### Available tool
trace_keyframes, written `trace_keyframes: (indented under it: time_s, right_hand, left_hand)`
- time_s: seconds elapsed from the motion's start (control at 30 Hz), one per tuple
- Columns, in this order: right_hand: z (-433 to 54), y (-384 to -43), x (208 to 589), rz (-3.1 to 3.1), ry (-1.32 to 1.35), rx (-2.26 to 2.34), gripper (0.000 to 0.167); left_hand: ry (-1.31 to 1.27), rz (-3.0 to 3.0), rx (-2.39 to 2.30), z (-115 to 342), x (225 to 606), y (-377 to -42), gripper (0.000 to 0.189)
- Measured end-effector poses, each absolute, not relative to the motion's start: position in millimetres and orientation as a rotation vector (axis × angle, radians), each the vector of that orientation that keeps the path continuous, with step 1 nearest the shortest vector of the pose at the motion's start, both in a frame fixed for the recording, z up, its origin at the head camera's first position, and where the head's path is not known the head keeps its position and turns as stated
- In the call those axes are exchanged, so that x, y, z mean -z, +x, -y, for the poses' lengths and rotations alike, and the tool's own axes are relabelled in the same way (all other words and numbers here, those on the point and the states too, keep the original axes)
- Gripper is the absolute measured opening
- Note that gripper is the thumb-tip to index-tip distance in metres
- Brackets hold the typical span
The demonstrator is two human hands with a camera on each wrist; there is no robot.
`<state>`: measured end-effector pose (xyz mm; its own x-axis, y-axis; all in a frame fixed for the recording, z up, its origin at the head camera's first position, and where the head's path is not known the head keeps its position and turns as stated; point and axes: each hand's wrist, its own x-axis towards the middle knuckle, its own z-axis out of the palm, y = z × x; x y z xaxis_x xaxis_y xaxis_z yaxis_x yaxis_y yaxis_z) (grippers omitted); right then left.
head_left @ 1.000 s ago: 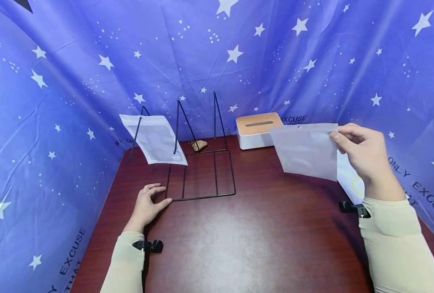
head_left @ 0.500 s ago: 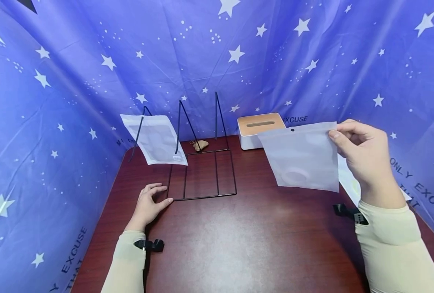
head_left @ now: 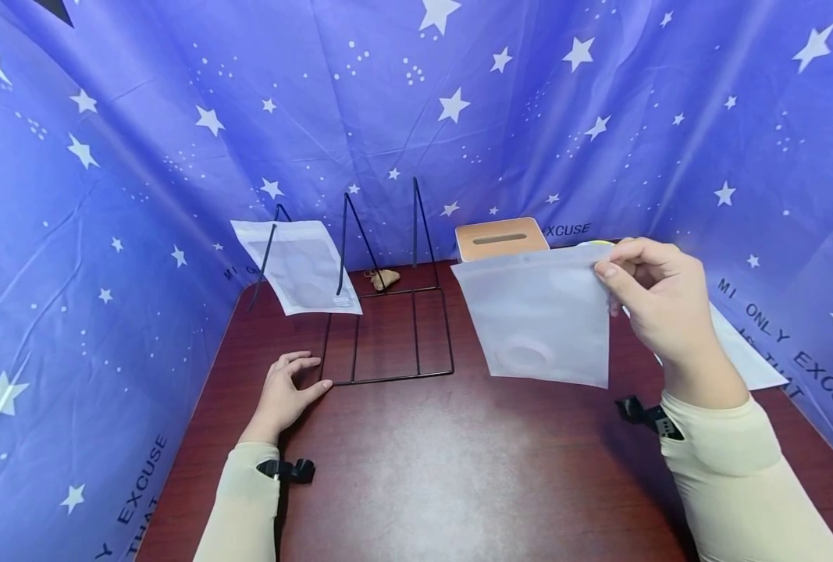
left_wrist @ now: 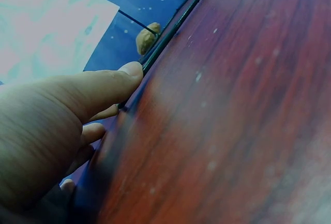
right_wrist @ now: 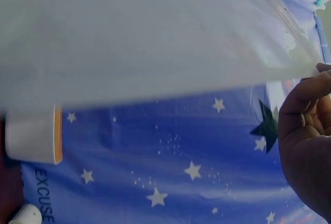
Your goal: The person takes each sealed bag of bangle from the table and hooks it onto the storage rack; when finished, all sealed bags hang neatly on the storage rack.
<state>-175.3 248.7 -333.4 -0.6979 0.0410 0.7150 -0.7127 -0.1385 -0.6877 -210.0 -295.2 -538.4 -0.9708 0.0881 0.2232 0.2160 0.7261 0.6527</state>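
My right hand (head_left: 658, 304) pinches a frosted zip bag (head_left: 535, 320) by its upper right corner, holding it above the table. A faint round shape shows low in that bag. In the right wrist view the same bag (right_wrist: 145, 38) spans the upper part. A black wire rack (head_left: 418, 336) with several upright loops stands at the left. My left hand (head_left: 286, 398) grips its front left corner; the left wrist view has the thumb (left_wrist: 116, 81) against the wire (left_wrist: 178, 25). A second frosted bag (head_left: 300, 265) leans among the rack's left loops.
A white tissue box with a wooden lid (head_left: 503, 238) stands at the back, partly behind the held bag. A small tan stone-like object (head_left: 386, 279) lies behind the rack. White paper (head_left: 746, 351) lies at the right edge. Starry blue curtains (head_left: 360, 94) enclose the table (head_left: 416, 468).
My right hand has moved left with the bag, which hangs lower, nearer the rack and partly across the tissue box. More of the white paper shows. My left hand has stayed at the rack's corner.
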Motion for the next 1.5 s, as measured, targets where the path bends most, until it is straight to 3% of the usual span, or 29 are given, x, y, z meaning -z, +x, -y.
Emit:
trace_keyframes:
  time_s: [0.73, 1.5]
  right_hand:
    - [-182, -170, 344, 1.720, 0.866, -1.839, 0.012]
    - [-122, -189, 367, 1.736, 0.701, -1.935, 0.007]
  left_hand:
    - [-0.230, 2.762, 1.082, 297, 537, -210, 0.053]
    - [-0.253, 2.762, 1.039, 296, 539, -211, 0.054]
